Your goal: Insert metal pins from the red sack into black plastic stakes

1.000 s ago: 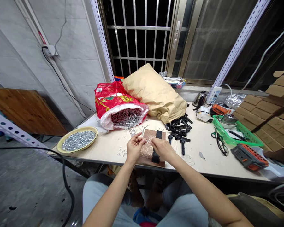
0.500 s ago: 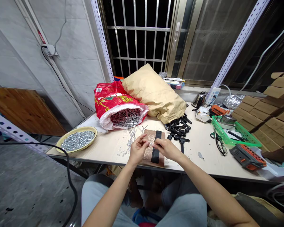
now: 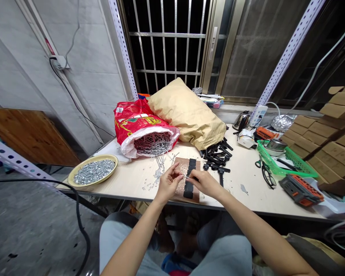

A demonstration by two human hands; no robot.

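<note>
My left hand (image 3: 170, 183) and my right hand (image 3: 203, 181) are close together over a brown board (image 3: 179, 195) at the table's front edge. Both are pinched, thumb to fingers, with a small, thin, pale piece between the fingertips, too small to name. A row of black blocks (image 3: 188, 186) lies along the board, partly covered by my right fingers. Left of my left hand are scattered small metal rings (image 3: 148, 186) and thin metal pins (image 3: 160, 164). Black T-shaped plastic parts (image 3: 218, 155) are heaped beyond my right hand.
A yellow dish (image 3: 70, 179) of small metal pieces stands at the left. Behind lie a red bag (image 3: 129, 115) full of metal pins and a large brown paper sack (image 3: 184, 111). Rightward are scissors (image 3: 258, 163), glasses (image 3: 267, 177), a green basket (image 3: 300, 155) and stacked cardboard boxes (image 3: 336, 161).
My fingertips have drawn slightly apart, with the left hand and right hand still pinched over the board. The view has shifted very slightly; objects on the table stay put.
</note>
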